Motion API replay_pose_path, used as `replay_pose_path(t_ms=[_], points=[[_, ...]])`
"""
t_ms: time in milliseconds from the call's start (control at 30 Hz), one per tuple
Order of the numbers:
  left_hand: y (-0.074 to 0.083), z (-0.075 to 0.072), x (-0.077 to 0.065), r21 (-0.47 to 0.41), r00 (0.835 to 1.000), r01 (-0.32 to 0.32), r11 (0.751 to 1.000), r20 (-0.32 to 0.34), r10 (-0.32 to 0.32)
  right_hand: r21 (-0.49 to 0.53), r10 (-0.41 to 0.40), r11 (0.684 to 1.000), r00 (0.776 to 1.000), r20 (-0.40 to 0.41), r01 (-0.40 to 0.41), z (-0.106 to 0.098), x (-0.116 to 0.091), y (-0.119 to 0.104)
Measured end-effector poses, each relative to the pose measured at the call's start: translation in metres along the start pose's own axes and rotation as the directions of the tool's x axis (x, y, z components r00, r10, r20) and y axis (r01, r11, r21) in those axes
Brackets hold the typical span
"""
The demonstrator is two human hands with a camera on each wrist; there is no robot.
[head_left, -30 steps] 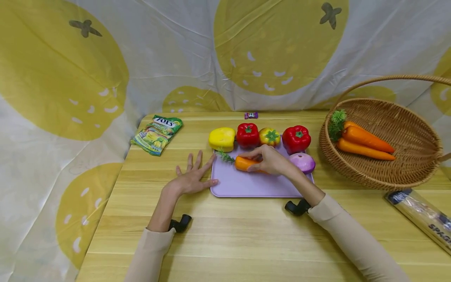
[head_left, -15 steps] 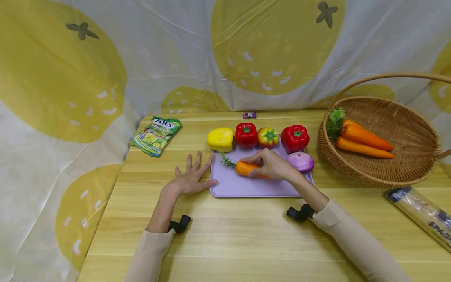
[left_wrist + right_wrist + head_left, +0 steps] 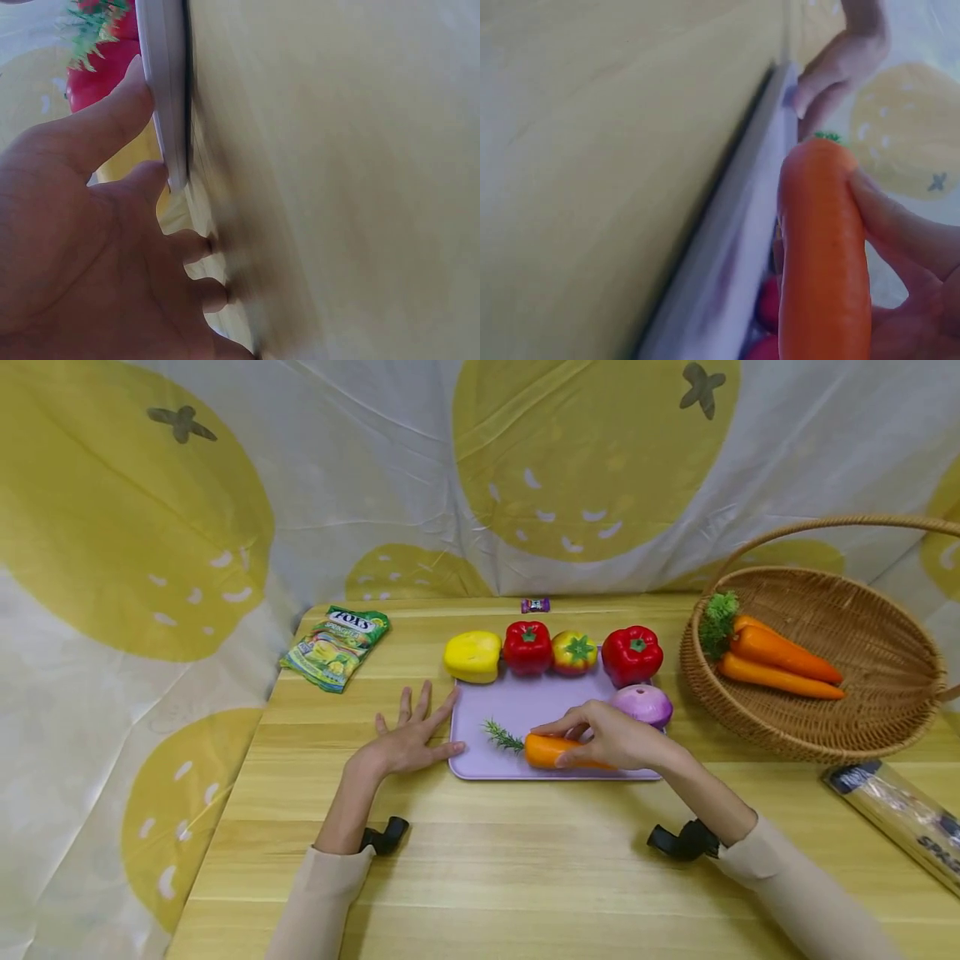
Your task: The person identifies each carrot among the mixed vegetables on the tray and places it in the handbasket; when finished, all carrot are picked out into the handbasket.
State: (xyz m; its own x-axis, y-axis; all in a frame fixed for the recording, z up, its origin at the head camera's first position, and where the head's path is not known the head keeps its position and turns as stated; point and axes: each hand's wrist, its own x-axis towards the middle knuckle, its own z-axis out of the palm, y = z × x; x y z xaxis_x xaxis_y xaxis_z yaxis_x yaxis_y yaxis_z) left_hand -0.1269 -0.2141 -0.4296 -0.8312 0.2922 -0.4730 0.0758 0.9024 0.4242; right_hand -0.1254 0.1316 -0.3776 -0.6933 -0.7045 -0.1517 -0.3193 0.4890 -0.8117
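Observation:
My right hand pinches an orange carrot with a green sprig, low over the front part of a lilac tray. In the right wrist view the carrot fills the foreground, thumb against its side. My left hand lies with spread, straight fingers at the tray's left edge; in the left wrist view its thumb and forefinger touch the tray's rim. Along the tray's back sit a yellow pepper, a red pepper, a small yellow-red vegetable and a larger red pepper. A purple onion sits at the right.
A wicker basket with several carrots stands at the right, its handle arching up. In front of it lies a spaghetti pack. A green Fox's bag lies back left, a small purple wrapped sweet at the back edge.
My right hand has moved the carrot toward the tray's front edge and to the right. The left hand has stayed at the tray's left edge.

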Motion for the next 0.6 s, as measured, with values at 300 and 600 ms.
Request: replay_pose_path(t_ms=[300,600], points=[[0.005,-0.001,-0.002,0.004,1.0,-0.002,1.0,0.001,0.002,-0.007,-0.055,0.998,0.994,-0.091,0.055,-0.044,-0.051,-0.013],[0.003,-0.001,-0.003,0.008,1.0,-0.006,1.0,0.005,0.006,-0.098,-0.01,0.995,0.977,-0.214,-0.011,-0.097,-0.099,-0.015]])
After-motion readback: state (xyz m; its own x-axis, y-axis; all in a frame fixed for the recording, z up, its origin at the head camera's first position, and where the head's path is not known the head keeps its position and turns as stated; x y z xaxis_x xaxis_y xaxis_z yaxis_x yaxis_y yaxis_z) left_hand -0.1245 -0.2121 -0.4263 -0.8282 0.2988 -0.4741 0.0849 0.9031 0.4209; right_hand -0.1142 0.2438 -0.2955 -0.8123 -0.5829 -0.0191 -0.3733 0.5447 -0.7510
